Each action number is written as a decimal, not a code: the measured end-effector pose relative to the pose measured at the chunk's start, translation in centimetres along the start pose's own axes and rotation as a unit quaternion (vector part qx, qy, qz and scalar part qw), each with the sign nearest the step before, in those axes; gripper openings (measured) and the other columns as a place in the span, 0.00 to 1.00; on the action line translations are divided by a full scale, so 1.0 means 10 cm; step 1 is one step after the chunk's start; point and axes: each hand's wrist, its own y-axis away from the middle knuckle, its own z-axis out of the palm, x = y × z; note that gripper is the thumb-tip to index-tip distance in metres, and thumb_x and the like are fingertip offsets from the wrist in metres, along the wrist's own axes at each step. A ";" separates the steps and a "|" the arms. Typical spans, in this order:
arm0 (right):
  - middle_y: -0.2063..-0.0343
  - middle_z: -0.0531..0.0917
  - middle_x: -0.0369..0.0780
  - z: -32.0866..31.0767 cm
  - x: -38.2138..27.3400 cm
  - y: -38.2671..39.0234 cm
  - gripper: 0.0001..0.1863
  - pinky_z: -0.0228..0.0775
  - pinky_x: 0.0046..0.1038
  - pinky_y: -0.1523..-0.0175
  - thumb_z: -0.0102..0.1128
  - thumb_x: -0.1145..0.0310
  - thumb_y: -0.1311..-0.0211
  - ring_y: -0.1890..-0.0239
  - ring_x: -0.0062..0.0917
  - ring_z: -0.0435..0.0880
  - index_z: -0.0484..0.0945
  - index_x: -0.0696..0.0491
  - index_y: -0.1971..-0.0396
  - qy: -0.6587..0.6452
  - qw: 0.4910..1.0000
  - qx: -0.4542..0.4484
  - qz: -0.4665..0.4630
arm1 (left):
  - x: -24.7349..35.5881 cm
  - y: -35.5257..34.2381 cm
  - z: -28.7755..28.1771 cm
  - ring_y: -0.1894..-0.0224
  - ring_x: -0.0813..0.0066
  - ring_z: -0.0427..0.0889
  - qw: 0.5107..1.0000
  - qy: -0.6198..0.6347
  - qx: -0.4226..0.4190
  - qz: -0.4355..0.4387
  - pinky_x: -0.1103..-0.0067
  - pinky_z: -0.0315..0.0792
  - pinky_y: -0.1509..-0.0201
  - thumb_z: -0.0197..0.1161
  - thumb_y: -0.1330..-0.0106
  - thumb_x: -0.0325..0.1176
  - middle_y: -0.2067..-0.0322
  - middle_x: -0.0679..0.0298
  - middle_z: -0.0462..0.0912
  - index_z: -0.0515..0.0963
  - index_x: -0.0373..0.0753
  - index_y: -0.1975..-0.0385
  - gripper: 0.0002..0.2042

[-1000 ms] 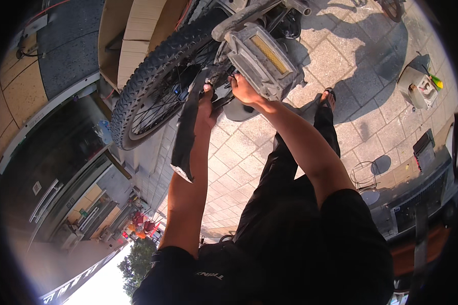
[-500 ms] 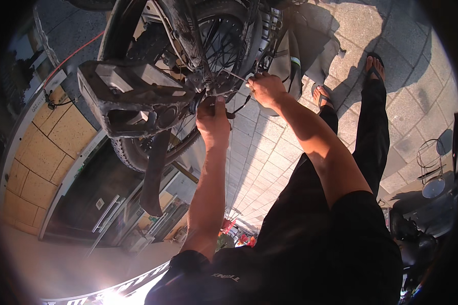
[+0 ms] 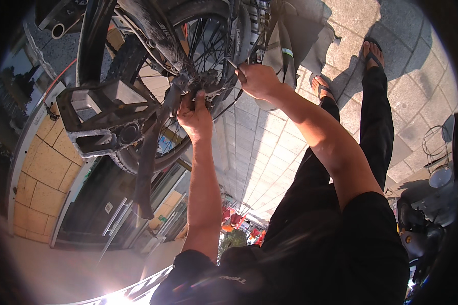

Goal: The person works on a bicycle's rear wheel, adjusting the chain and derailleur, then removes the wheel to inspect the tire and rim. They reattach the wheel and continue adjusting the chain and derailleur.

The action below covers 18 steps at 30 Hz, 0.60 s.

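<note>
So from up here I'm looking down past my black shirt (image 3: 310,254) and both forearms. My left hand (image 3: 196,119) has its grip wrapped tight around the crank arm (image 3: 160,127) right by the wheel hub (image 3: 206,81). My right hand (image 3: 257,81) has its grip closed on a thin dark tool (image 3: 235,67), tip aimed at the hub. The pedal (image 3: 104,119) sticks out left. Beyond that there's the tyre (image 3: 137,162), then paving (image 3: 407,76).

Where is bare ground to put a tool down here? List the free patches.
Free: the paving between the bicycle wheel and the feet. Crowded: round the hub, where the left hand, the right hand, the pedal and the spokes meet.
</note>
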 end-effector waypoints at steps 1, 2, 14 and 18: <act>0.70 0.86 0.50 -0.03 0.03 0.03 0.17 0.75 0.47 0.58 0.52 0.58 0.27 0.64 0.50 0.85 0.82 0.56 0.66 0.009 1.000 -0.016 0.000 | 0.02 0.00 0.01 0.64 0.80 0.79 1.000 -0.004 0.000 0.030 0.80 0.73 0.61 0.68 0.32 0.28 0.63 0.66 0.86 0.85 0.29 0.57 0.09; 0.70 0.85 0.51 -0.05 0.05 0.04 0.17 0.75 0.47 0.59 0.51 0.58 0.27 0.64 0.49 0.85 0.81 0.56 0.67 0.019 0.999 -0.033 0.001 | 0.04 0.00 0.03 0.64 0.80 0.79 0.998 -0.008 0.000 0.060 0.81 0.74 0.60 0.68 0.32 0.26 0.62 0.65 0.87 0.85 0.29 0.56 0.09; 0.63 0.86 0.54 -0.01 -0.06 -0.19 0.16 0.79 0.43 0.53 0.53 0.63 0.32 0.57 0.50 0.86 0.86 0.60 0.64 -0.098 0.984 -0.135 0.059 | -0.05 -0.16 -0.11 0.58 0.76 0.83 0.997 0.019 -0.064 0.044 0.79 0.74 0.51 0.67 0.34 0.20 0.58 0.63 0.88 0.83 0.31 0.54 0.10; 0.64 0.88 0.48 -0.06 -0.09 -0.21 0.11 0.82 0.37 0.54 0.58 0.70 0.39 0.56 0.44 0.87 0.88 0.57 0.65 0.051 0.985 -0.147 -0.068 | 0.08 -0.09 -0.06 0.58 0.77 0.83 0.995 0.060 -0.063 0.055 0.78 0.74 0.51 0.67 0.34 0.21 0.58 0.63 0.88 0.83 0.31 0.54 0.09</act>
